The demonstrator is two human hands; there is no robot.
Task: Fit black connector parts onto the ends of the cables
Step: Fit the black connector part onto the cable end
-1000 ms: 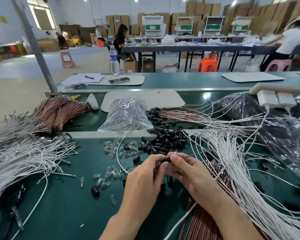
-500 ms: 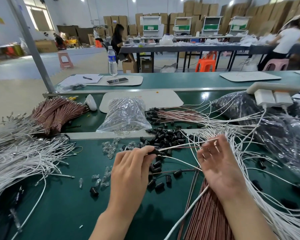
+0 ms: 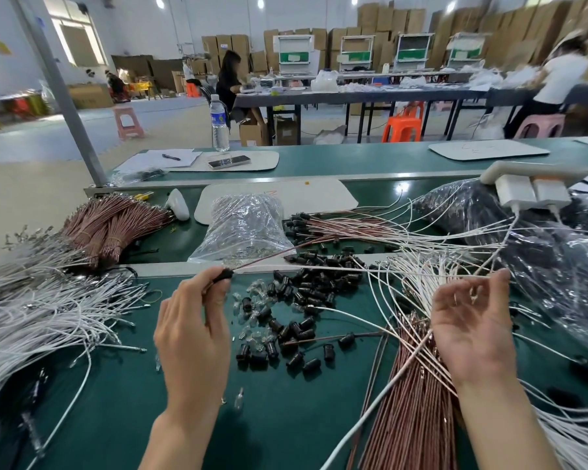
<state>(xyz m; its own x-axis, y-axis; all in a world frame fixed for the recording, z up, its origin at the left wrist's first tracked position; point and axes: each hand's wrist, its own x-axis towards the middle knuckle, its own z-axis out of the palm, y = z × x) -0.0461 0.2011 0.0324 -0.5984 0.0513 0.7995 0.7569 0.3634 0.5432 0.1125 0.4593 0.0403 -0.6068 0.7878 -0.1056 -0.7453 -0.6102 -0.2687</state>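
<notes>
Black connector part [image 3: 224,275] is being pinched betw. thumb & fingertips of the left grip [image 3: 190,320], just above the green counter [image 3: 286,418]. A brown cable [image 3: 262,261] & a white cable [image 3: 319,268] are being stretched from it toward the right. The right grip [image 3: 469,320] is being held palm-up, fingers loosely curled, grasping nothing, over a brown cable bundle [image 3: 414,412]. Loose black parts [image 3: 306,293] are being kept heaped at centre.

left hand [image 3: 192,329] pinching black connector [image 3: 224,275] — cables [image 3: 353,268] attached
</notes>
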